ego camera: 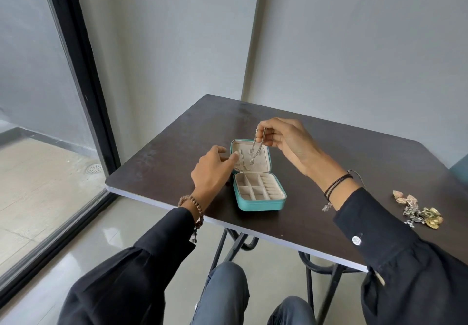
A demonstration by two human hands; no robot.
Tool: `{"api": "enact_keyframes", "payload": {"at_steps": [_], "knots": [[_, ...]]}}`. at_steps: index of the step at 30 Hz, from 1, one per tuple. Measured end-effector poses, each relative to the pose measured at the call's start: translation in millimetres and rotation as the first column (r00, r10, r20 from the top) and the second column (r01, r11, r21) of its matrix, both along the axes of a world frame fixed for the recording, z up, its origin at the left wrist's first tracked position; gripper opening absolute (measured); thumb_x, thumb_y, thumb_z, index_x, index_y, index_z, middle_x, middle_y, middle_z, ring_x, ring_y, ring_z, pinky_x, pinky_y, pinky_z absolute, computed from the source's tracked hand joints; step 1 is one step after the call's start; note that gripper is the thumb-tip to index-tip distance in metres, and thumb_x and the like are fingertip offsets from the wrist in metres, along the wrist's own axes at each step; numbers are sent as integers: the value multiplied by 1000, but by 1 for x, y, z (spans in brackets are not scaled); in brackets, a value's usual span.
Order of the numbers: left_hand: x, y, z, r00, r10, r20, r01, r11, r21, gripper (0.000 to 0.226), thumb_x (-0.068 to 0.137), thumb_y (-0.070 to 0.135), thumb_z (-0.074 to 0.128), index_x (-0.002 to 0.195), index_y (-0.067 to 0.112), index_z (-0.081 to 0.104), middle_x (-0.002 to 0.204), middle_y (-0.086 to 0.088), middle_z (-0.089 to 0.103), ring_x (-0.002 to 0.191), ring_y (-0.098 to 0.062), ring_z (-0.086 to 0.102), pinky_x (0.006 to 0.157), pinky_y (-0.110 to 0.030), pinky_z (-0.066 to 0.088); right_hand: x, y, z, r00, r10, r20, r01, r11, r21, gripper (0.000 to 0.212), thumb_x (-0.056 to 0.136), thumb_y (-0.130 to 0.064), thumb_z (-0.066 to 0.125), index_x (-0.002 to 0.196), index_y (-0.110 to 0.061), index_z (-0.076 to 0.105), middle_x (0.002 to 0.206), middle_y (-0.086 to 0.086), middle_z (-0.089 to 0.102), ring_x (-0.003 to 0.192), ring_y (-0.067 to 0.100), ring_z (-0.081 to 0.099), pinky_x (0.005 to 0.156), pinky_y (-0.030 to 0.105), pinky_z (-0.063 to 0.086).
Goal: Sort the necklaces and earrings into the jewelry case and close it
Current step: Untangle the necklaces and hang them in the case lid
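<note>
One necklace [256, 151] hangs pinched by the right hand [287, 142] over the open case [258, 205]; left hand [210, 171] unclear; earrings [419, 210] unsorted lower right.
</note>
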State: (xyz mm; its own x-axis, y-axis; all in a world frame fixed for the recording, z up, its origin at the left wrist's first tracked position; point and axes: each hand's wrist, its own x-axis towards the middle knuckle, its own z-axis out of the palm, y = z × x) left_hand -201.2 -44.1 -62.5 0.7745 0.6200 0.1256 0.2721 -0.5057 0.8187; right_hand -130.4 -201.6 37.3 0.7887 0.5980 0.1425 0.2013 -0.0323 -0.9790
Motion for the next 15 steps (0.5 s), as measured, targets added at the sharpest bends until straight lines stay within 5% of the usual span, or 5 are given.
{"api": "enact_keyframes", "payload": {"at_steps": [5, 12, 15], "knots": [[0, -3, -8, 1000, 11, 20, -12, 1000, 15, 39, 89, 64, 50, 116, 38, 63, 110, 20, 72, 97, -11, 69, 90, -40, 55, 3, -1, -5, 1000, -1, -5, 1, 1000, -5, 18, 97, -13, 57, 86, -5, 68, 83, 12, 69, 83, 22, 63, 81, 34, 47], [-8, -1, -8, 968, -78, 239, 123, 977, -177, 37, 92, 61, 58, 115, 33, 69, 106, 17, 74, 54, -5, 64, 57, -29, 55, 5, -3, -12, 1000, 2, -3, -2, 1000, -26, 19, 96, -11, 55, 84, -5, 68, 80, 10, 68, 80, 19, 64, 79, 32, 47], [-9, 1, -11, 943, -99, 319, 177, 958, -227, 34, 93, 56, 62, 111, 28, 71, 101, 12, 76, 49, -8, 59, 58, -33, 56, 6, -5, -15, 1000, 3, -2, -3, 999, -32, 19, 96, -10, 54, 85, -4, 68, 80, 10, 68, 80, 18, 64, 81, 33, 46]]}}
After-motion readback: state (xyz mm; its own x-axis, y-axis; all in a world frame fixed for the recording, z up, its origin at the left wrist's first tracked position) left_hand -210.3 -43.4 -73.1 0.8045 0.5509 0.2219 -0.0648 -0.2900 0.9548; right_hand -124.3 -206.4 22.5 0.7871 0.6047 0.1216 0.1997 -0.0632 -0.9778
